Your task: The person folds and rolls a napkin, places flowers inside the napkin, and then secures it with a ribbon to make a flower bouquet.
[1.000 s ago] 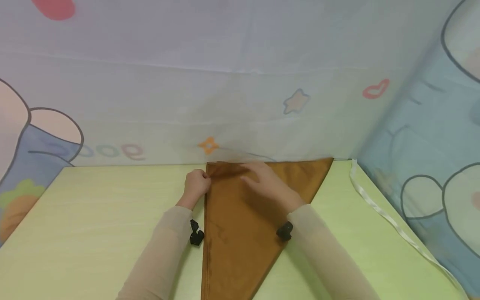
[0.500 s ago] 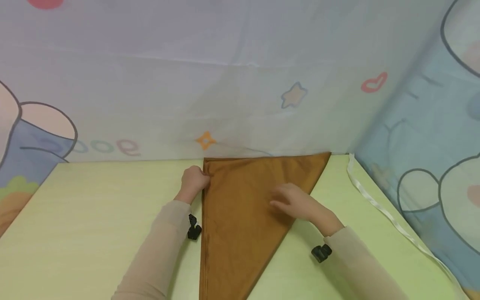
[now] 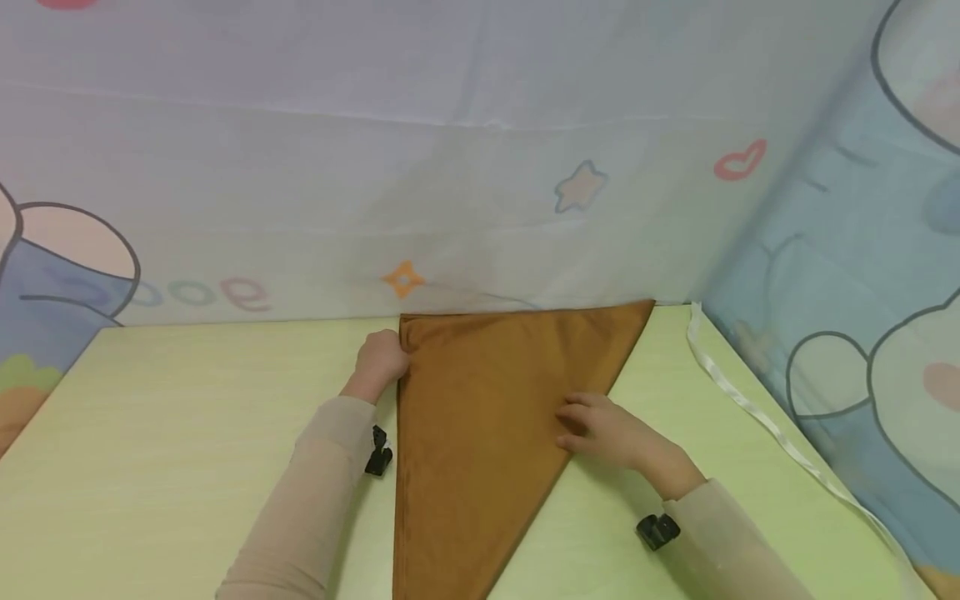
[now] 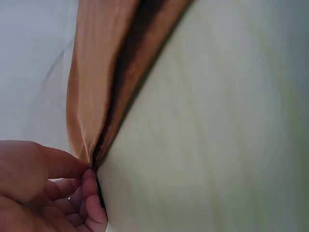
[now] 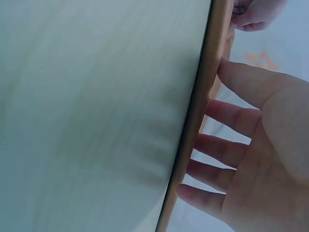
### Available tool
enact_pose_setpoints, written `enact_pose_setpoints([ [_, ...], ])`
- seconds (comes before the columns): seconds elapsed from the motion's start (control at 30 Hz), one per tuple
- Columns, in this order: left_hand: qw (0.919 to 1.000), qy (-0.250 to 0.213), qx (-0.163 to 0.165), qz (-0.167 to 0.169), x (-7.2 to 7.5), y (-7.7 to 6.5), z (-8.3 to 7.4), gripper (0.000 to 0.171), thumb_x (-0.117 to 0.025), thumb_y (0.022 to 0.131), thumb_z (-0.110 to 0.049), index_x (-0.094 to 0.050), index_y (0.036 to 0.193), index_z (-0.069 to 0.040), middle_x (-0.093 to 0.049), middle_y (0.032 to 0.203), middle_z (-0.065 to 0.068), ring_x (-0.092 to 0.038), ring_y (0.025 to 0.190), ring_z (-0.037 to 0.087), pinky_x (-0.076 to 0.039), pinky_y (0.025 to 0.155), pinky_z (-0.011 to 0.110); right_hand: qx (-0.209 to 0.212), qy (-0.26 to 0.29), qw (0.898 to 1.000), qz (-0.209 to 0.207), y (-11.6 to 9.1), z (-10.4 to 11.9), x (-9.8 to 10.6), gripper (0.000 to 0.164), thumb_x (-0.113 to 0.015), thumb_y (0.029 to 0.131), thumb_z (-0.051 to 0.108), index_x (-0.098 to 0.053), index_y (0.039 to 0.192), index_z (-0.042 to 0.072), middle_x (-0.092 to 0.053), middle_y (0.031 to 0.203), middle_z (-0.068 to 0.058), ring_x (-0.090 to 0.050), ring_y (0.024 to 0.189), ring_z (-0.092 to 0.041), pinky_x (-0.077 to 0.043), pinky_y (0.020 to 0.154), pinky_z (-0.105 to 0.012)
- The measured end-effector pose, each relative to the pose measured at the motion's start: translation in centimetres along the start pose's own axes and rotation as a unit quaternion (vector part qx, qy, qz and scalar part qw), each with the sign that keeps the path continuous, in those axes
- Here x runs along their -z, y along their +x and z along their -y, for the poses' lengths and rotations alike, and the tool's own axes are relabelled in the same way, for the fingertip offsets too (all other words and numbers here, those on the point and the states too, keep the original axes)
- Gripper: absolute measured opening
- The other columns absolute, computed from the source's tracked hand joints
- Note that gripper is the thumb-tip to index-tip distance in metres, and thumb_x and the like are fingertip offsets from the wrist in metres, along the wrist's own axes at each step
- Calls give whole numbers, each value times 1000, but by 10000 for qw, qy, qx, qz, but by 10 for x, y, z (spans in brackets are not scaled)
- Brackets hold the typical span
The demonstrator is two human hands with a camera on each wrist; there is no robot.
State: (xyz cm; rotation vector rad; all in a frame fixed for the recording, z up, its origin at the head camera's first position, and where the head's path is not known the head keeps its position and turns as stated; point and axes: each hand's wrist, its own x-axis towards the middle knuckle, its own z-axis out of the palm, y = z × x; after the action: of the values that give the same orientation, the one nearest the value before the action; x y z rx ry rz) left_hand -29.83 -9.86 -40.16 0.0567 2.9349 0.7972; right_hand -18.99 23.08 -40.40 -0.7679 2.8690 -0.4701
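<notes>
A brown cloth (image 3: 480, 433), folded into a long triangle, lies on the pale green table, its lower tip cut off by the head view's bottom edge. At its upper left edge my left hand (image 3: 381, 357) pinches the layered fabric between thumb and fingers. In the left wrist view the cloth's layers (image 4: 99, 92) part above that pinch, with a dark gap between them. My right hand (image 3: 607, 433) is at the slanted right edge, its fingers spread and slightly bent. Seen from the right wrist, the fingertips (image 5: 186, 191) touch or hover just over the folded edge.
Behind the table (image 3: 195, 433) hangs a pale printed curtain (image 3: 300, 183), meeting its back edge. A blue printed curtain (image 3: 862, 275) closes the right side. A white ribbon (image 3: 757, 408) runs along the table's right edge. Black wrist cameras (image 3: 657, 531) sit on both cuffs.
My right hand has moved from the upper middle of the cloth, down and right to its slanted edge. The left hand keeps its pinch at the upper left edge.
</notes>
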Motion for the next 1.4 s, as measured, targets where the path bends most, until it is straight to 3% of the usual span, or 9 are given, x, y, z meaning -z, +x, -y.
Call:
enact_pose_setpoints([
  [0.3,9999,73,58,-62,-2,-3,-5,18,-44,89,1,-61,94,7,-60,82,16,-47,63,21,-39,53,30,-217,-6,9997,83,-2,3,-1,46,-65,92,29,-59,126,-2,-45,138,-29,-42,128,-47,-37,102,-54],
  [0.43,9999,117,59,-40,-2,-3,-5,33,-43,92,-2,-49,120,13,-63,95,27,-59,75,31,-47,62,38,-225,-11,9997,134,-3,5,-2,48,-65,92,29,-58,128,-2,-44,138,-29,-43,127,-46,-38,102,-54],
  [0.53,9998,207,-52,55,-4,-3,-4,48,-43,94,-5,-35,139,7,-62,105,31,-63,89,39,-50,72,45,-228,-77,9996,146,-3,6,-3,48,-65,92,29,-57,128,-2,-44,139,-29,-43,127,-46,-38,101,-54],
  [0.6,9992,318,-150,176,-5,-2,-4,51,-41,94,-4,-35,145,1,-60,116,30,-62,99,40,-50,79,46,-250,-117,9995,154,-4,6,-4,49,-65,92,29,-57,129,-2,-44,140,-29,-43,127,-46,-38,101,-54],
  [0.73,9976,507,-211,411,-7,-2,-4,52,-36,94,-4,-38,146,-1,-50,136,26,-53,119,40,-47,91,46,-346,-51,9991,219,-5,6,-6,51,-66,91,28,-55,130,-3,-42,141,-29,-41,129,-46,-37,102,-54],
  [0.83,9972,510,-145,526,-9,-1,-1,54,-34,92,-4,-38,146,-1,-46,141,25,-50,123,40,-45,94,47,-421,1,9988,265,-7,6,-8,52,-66,91,29,-55,131,-2,-41,143,-28,-40,130,-46,-36,103,-54],
  [1.17,9958,562,-21,728,-5,1,-1,59,-37,89,-8,-33,147,1,-48,137,28,-56,106,35,-47,82,44,-372,-1,9990,246,-11,8,-7,52,-66,91,31,-55,132,0,-41,144,-26,-41,131,-44,-37,103,-53],
  [1.4,9977,261,-156,611,-5,6,1,59,-38,89,-9,-31,146,7,-49,135,31,-54,112,39,-45,90,46,-264,-95,9993,235,-8,3,-3,51,-65,92,28,-54,132,-1,-40,143,-28,-41,130,-46,-36,103,-54],
])
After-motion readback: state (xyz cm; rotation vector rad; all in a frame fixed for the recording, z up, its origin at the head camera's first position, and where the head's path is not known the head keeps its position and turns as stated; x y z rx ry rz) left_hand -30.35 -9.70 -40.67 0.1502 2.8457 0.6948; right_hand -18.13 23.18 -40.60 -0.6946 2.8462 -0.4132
